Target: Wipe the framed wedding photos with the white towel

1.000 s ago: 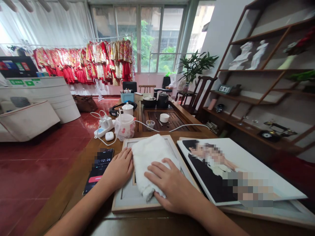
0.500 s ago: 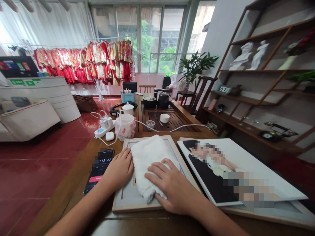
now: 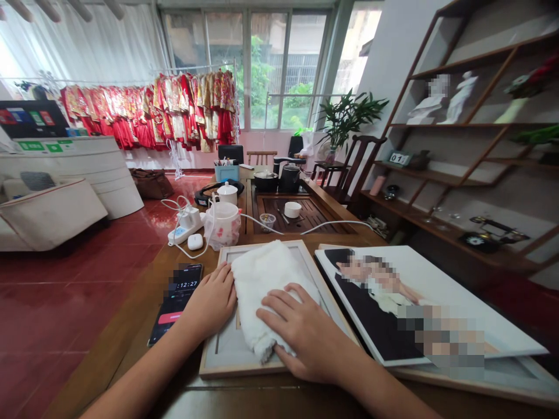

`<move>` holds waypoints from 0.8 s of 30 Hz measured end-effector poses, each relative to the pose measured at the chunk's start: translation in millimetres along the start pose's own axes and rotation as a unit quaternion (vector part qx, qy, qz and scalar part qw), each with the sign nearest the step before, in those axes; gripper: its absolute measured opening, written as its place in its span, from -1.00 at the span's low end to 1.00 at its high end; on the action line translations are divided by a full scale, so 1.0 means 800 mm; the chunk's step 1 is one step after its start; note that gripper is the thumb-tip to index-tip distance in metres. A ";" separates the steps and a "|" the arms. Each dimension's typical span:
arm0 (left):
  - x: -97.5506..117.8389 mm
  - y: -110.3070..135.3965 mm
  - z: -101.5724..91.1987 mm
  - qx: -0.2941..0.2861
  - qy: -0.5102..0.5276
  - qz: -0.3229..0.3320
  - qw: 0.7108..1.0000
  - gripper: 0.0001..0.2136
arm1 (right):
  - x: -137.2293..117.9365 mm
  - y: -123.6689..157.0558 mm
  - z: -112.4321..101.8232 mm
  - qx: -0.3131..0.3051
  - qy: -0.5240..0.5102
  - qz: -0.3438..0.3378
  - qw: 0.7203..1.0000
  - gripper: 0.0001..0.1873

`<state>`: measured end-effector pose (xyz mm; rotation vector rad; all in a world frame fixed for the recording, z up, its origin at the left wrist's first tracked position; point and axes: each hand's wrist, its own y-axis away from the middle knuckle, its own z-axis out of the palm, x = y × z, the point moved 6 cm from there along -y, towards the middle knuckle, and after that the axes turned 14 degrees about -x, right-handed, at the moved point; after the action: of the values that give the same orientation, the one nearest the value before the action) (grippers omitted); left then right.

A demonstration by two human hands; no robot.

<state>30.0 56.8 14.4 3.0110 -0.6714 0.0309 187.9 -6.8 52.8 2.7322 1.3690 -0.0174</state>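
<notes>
A folded white towel (image 3: 264, 279) lies on a wood-edged picture frame (image 3: 227, 355) that rests flat on the wooden table (image 3: 131, 326). My right hand (image 3: 305, 331) lies flat on the towel's near right part, fingers spread and pointing left. At the frame's left side my left hand (image 3: 212, 299) rests with its fingers touching the towel's left edge, pressing on the frame.
A phone (image 3: 177, 299) showing a timer lies left of the frame. A large photo print (image 3: 437, 297) lies to the right. Behind stand a floral teapot (image 3: 222, 224), a power strip (image 3: 186, 227) with cables, a tea tray (image 3: 292, 212) with kettles, and shelves (image 3: 458, 169) at the right.
Almost nothing: both hands and the towel stay where they were. The phone's timer has advanced by a second.
</notes>
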 end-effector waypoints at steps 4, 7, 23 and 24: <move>-0.001 0.001 0.001 0.006 0.001 -0.001 1.000 -0.59 | 0.006 0.000 -0.002 0.009 0.005 0.038 0.999 -0.58; -0.003 0.002 0.002 0.001 -0.002 -0.005 1.000 -0.56 | 0.011 0.000 -0.004 0.017 0.014 0.083 0.996 -0.61; -0.003 0.003 0.001 -0.006 -0.012 -0.011 1.000 -0.56 | 0.011 0.000 -0.005 0.016 0.017 0.083 0.996 -0.62; -0.003 0.003 0.001 -0.008 -0.011 -0.010 1.000 -0.56 | 0.012 0.000 -0.005 0.016 0.019 0.087 0.996 -0.62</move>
<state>26.9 55.3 13.4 3.0067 -0.6393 -0.0092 193.3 1.1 56.2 2.8821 1.1437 0.0246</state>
